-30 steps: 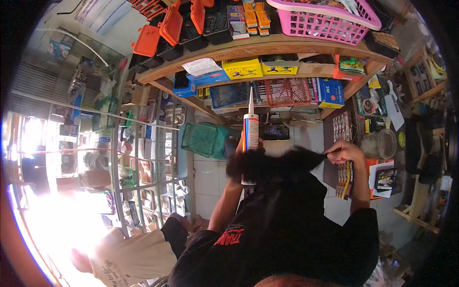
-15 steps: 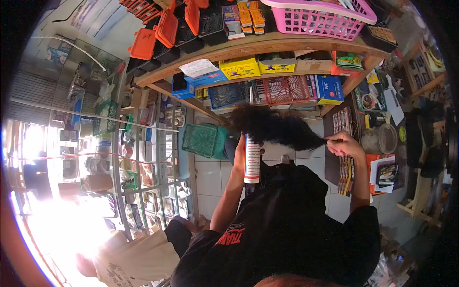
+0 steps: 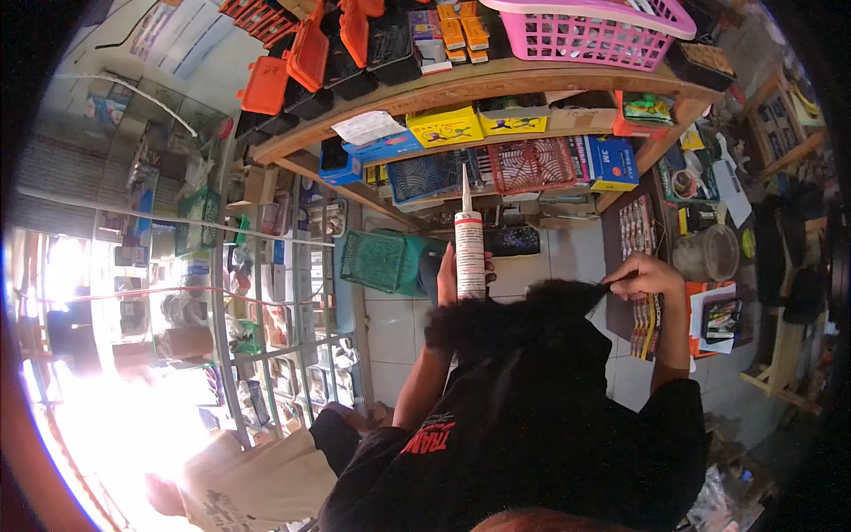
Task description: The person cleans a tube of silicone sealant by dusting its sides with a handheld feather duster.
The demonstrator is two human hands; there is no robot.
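Observation:
My left hand (image 3: 448, 273) is wrapped around a white sealant cartridge (image 3: 470, 253) with red bands and small print. The cartridge stands upright, its pointed nozzle towards the shelves. A black feather duster (image 3: 519, 321) lies across the cartridge's lower part and hides it, along with my left wrist. My right hand (image 3: 647, 277) pinches the thin end of the duster, fingers closed.
Ahead is a wooden shelf (image 3: 514, 80) with a pink basket (image 3: 589, 40), orange-lidded boxes (image 3: 266, 86) and blue and red trays. A green crate (image 3: 377, 260) stands at left. Beside the glass shelving, a person in a beige shirt (image 3: 261, 483) is at lower left.
The feather duster has swept from the cartridge's upper part down to its lower end, towards my body. The nozzle and upper label now show. My left hand keeps its hold.

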